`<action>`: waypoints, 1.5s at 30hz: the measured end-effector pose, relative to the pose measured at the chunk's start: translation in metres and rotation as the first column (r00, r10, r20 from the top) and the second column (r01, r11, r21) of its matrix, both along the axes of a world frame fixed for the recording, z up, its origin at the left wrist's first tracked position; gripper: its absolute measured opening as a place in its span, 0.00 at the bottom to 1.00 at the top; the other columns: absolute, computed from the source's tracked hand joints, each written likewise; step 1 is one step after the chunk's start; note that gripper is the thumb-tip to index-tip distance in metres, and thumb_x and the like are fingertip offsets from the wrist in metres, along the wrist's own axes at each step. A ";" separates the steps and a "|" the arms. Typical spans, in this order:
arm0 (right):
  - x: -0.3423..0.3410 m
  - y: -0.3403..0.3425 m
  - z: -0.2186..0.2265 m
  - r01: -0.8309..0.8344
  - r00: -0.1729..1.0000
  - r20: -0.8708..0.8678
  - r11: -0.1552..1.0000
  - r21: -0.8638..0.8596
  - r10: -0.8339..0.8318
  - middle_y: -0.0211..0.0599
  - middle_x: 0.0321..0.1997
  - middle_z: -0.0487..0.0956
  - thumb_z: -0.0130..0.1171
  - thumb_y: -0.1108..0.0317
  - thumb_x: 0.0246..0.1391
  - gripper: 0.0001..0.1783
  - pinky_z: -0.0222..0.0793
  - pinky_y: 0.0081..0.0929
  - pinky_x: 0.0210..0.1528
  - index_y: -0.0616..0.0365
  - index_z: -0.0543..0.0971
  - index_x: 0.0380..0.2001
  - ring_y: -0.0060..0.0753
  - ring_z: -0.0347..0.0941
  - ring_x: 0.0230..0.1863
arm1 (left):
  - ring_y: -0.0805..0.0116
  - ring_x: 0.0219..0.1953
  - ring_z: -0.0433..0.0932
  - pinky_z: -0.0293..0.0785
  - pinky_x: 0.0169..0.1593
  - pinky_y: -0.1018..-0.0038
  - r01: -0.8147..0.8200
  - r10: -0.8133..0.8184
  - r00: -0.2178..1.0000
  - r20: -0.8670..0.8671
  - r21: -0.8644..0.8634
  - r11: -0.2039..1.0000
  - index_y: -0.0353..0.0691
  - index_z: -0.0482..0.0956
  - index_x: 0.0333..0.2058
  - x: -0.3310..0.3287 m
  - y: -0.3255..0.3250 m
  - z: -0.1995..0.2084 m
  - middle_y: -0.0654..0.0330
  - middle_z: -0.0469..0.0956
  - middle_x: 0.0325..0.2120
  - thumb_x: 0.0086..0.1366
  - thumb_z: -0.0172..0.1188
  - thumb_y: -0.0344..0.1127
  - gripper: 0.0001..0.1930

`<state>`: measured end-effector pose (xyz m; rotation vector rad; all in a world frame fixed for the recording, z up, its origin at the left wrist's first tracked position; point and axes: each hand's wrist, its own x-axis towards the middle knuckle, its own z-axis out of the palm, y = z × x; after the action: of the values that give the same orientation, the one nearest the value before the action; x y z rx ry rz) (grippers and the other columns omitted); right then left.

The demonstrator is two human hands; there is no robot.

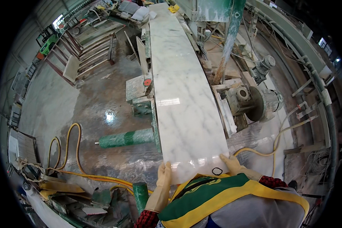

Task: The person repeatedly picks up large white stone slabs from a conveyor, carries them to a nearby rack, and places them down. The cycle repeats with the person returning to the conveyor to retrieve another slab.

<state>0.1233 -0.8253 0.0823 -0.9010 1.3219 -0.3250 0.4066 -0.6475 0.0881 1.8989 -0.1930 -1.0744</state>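
Note:
A long white marble slab (188, 125) with grey veins runs away from me along a machine bed, its polished top catching the light. My left hand (163, 178), in a cream rubber glove, grips the slab's left edge near its close end. Gloved the same way, my right hand (233, 165) holds the right edge near the close corner. Both hands have fingers wrapped at the edges, partly hidden beneath the stone. A small black ring mark (217, 171) lies on the slab's near end. My green and yellow apron (209, 192) covers part of that end.
Left of the slab, a green roller (127, 138) sticks out over wet floor. A yellow hose (78, 148) loops there, near stone scraps (95, 209). A motor (266, 102) stands close on the right, below a green post (231, 34). Metal racks (83, 57) stand farther left.

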 end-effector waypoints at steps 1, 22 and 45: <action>-0.001 0.000 -0.001 0.002 1.000 0.005 1.000 -0.016 -0.002 0.50 0.56 0.80 0.65 0.54 0.61 0.33 0.74 0.38 0.54 0.68 0.74 0.60 0.42 0.77 0.53 | 0.59 0.50 0.77 0.69 0.56 0.65 -0.017 0.017 1.000 0.001 0.028 0.999 0.40 0.78 0.54 -0.002 -0.005 0.010 0.54 0.81 0.47 0.73 0.50 0.54 0.25; -0.005 -0.034 0.026 -0.521 0.832 -0.325 0.834 -0.183 0.449 0.59 0.60 0.76 0.64 0.53 0.59 0.38 0.71 0.41 0.59 0.70 0.70 0.64 0.50 0.75 0.57 | 0.69 0.46 0.80 0.78 0.48 0.69 -0.148 0.061 0.874 -0.482 -0.146 0.978 0.38 0.74 0.60 -0.002 0.014 0.021 0.61 0.81 0.47 0.74 0.57 0.51 0.26; 0.095 0.069 0.088 -0.751 0.413 -0.877 -0.452 -0.481 0.246 0.59 0.66 0.67 0.73 0.52 0.41 0.48 0.53 0.53 0.73 0.60 0.68 0.65 0.64 0.60 0.69 | 0.60 0.77 0.49 0.43 0.74 0.58 -0.261 -0.157 0.638 -0.754 -0.403 0.877 0.42 0.51 0.75 -0.043 0.060 0.024 0.60 0.52 0.76 0.78 0.40 0.55 0.35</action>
<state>0.2186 -0.7566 0.1704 -3.0672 0.3457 -0.1575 0.3635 -0.5874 0.1126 0.8593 0.0960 -1.5404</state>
